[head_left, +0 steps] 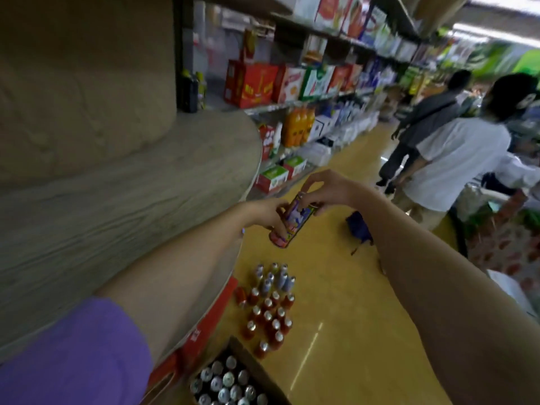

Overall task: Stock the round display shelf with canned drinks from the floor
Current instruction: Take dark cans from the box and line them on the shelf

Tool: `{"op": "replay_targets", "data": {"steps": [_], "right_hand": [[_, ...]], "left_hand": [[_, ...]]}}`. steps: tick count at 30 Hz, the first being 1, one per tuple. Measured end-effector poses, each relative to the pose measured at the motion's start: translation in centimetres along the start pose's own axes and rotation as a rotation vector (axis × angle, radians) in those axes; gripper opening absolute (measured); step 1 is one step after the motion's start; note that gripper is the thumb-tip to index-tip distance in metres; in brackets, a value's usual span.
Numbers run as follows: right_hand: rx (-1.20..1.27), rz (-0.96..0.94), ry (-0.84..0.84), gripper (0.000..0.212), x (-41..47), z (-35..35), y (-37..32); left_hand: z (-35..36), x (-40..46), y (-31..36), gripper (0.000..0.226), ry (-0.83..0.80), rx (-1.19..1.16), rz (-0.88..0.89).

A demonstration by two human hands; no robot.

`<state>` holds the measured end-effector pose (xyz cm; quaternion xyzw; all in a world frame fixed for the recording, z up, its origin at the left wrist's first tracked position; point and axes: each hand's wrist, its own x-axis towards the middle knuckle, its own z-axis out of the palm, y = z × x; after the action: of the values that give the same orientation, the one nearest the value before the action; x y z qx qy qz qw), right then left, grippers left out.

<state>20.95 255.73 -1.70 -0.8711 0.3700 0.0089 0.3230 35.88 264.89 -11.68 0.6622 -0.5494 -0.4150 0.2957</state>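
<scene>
Head view showed one pink can (292, 220) tilted in mid-air beside the round shelf (122, 206), held by both hands: left hand (270, 213) curled around its body, right hand (324, 190) pinching its top. On the yellow floor (336, 287) stood roughly two dozen cans (270, 305), blurred. A cardboard box (230, 381) held more. Two people (444, 159) stood well apart down the aisle.

Pink-red can (292, 222) with purple-white print, over yellow floor (330, 302) with red and silvery-blue cans (270, 305), beside purple sleeve (73, 355).
</scene>
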Motion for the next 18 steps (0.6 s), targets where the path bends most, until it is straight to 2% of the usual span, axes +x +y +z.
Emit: {"op": "replay_targets", "data": {"steps": [6,11,18], "right_hand": [[-0.069,-0.159,0.018,0.041,-2.0,-3.7,-5.3],[-0.033,-0.322,0.022,0.029,-3.0,-4.9,-8.1],[0.023,-0.52,-0.007,0.036,-3.4,-3.9,-12.7]], "left_hand": [[-1.8,-4.9,4.6,0.05,0.128,-0.141,0.075],[-2.6,-8.8,6.9,0.058,0.359,-0.181,0.082],[-3.2,-15.2,7.8,0.046,0.536,-0.355,0.078]]}}
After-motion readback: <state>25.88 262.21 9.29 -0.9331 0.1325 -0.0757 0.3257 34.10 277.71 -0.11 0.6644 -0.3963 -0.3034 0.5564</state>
